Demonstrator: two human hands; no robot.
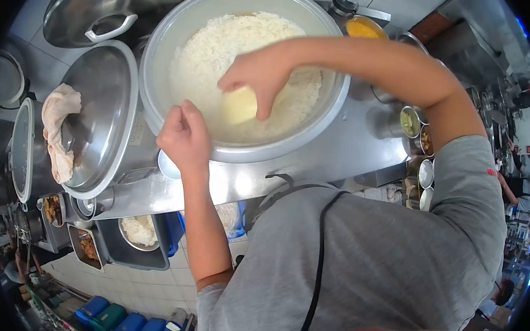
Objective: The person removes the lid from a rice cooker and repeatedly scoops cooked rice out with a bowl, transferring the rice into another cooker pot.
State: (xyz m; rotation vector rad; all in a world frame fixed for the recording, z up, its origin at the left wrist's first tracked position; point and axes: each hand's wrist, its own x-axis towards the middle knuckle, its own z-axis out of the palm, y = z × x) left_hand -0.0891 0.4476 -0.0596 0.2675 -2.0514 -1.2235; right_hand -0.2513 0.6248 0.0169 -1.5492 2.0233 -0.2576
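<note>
A large round metal basin (300, 139) stands on the steel counter, holding a heap of white, grainy food (243, 35) that looks like rice or flour. My right hand (265, 73) reaches into it from the right, fingers and thumb curved around a pale yellow flat-sided piece (240, 106). That piece touches the white food; its exact kind is unclear. At the basin's lower left edge, my left hand (184, 134) is closed over the rim. A small white rounded thing (168, 165), partly hidden, sits beside my left wrist.
Left of the basin lies a big metal lid (104, 103) with a cloth (60, 134) on its handle. Another lid (107, 23) is behind. Yellow food (363, 28) and small metal containers (409, 121) stand at right. Below the counter is a bowl of white food (139, 231).
</note>
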